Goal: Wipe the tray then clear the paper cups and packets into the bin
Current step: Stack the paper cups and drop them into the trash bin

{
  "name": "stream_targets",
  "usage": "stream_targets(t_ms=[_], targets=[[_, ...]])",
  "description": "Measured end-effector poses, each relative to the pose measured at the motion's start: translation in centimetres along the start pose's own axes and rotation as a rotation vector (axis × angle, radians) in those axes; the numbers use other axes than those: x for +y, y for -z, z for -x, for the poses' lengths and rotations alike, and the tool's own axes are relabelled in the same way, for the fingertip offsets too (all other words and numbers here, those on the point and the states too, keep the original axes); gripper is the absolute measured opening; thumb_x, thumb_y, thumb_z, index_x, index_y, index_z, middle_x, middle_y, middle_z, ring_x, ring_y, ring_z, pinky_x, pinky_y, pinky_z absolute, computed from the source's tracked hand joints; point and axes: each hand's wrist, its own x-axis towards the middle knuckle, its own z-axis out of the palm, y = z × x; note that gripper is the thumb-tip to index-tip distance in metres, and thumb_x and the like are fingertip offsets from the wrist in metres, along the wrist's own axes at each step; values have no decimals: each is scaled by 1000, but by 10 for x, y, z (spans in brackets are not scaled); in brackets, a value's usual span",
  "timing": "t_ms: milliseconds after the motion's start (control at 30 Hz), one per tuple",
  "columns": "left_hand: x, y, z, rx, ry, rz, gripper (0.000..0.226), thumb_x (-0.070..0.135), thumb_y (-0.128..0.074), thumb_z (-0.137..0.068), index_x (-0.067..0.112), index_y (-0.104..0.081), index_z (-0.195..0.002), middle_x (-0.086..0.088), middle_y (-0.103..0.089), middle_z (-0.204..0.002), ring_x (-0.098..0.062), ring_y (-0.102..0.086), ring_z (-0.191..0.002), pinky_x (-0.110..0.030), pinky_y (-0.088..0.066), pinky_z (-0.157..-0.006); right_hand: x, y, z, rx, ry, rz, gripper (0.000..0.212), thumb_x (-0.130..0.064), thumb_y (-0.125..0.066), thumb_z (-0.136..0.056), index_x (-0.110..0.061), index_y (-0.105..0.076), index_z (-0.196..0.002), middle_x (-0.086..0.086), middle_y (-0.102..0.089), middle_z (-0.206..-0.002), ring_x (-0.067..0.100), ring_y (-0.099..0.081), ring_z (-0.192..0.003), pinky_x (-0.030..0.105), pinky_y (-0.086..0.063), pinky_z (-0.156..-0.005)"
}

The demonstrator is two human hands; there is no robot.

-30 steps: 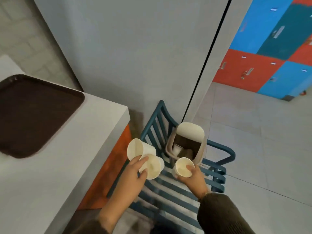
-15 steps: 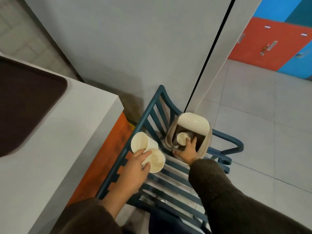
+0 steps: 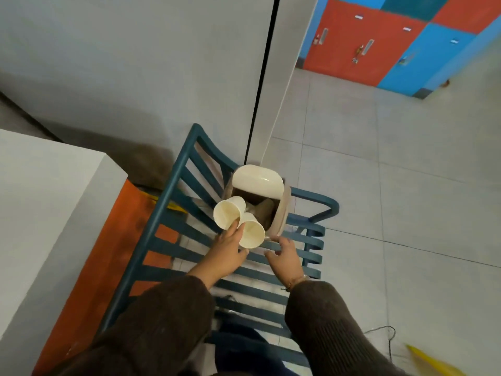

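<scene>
Since half a second ago our right hand (image 3: 284, 256) has left the bin (image 3: 257, 179); it is empty, fingers loose, just beside the near rim. Our left hand (image 3: 225, 251) pinches two paper cups (image 3: 250, 234) at the bin's mouth. Bin sits on blue chair (image 3: 173, 191).

Grey wall (image 3: 135, 63), tiled floor (image 3: 406, 185), colourful lockers (image 3: 379, 44)

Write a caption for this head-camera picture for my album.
Left hand holds two paper cups at the open bin on a blue slatted chair; the empty right hand hovers beside it.
</scene>
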Motion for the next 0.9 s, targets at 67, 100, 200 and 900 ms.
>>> stream_targets(t_ms=[67,100,200,900], targets=[[3,-11,-15,-14,-14,-70,75,20,-51,-92,27,-2,-148,8,12,-157,-30,-8,-144,-50,-15,-117,5,5,2,2,19,8,36,-17,-58,-88,-18,-50,-124,2,-41,-134,17,-47,-120,30,-38,-108],[5,-17,-21,-21,-32,-119,76,19,-51,-92,27,-1,-148,8,15,-157,-32,-5,-144,-50,-13,-117,7,7,3,3,29,3,36,-17,-58,-88,-18,-51,-123,2,-42,-133,16,-46,-120,28,-37,-108],[12,-29,-38,-32,-79,-281,72,17,-50,-92,25,-4,-148,5,12,-157,-31,1,-145,-50,-2,-117,12,9,6,-11,36,-37,36,-19,-60,-87,-21,-51,-122,-2,-42,-133,12,-45,-120,33,-37,-109],[-5,-12,-42,-47,-141,-209,57,7,-43,-93,25,-28,-145,7,12,-157,-33,5,-144,-51,-11,-118,1,-7,30,-65,103,18,35,-23,-61,-87,-20,-53,-121,1,-47,-128,15,-49,-113,33,-42,-102]])
